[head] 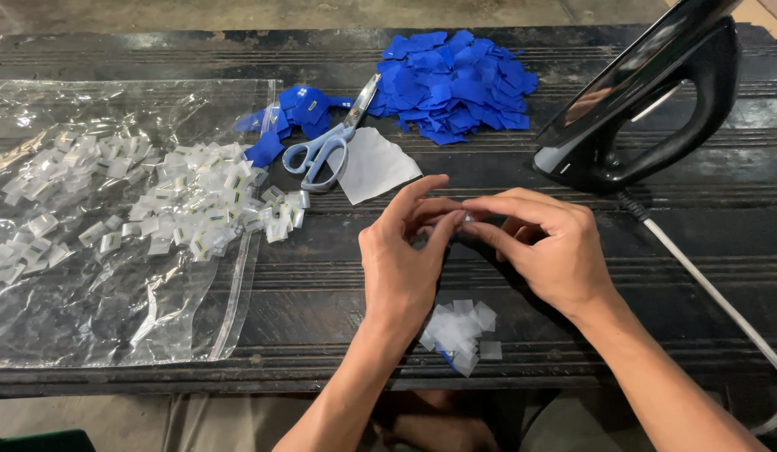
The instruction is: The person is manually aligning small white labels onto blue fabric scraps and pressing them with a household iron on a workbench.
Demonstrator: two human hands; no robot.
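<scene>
My left hand [405, 251] and my right hand [543, 243] meet above the dark wooden table [321, 268], fingertips pinched together on a tiny clear piece [467, 218] between them. Below the hands lies a small heap of translucent white squares [461, 328] near the table's front edge. A larger translucent sheet [373, 164] rests just beyond the hands, beside pale-handled scissors [325, 144].
A black clothes iron [648, 100] stands on its heel at the right, its cord [706, 285] running to the front edge. A pile of blue fabric squares [455, 84] sits at the back. Small white labels [187, 201] are scattered over a clear plastic bag [112, 293] at left.
</scene>
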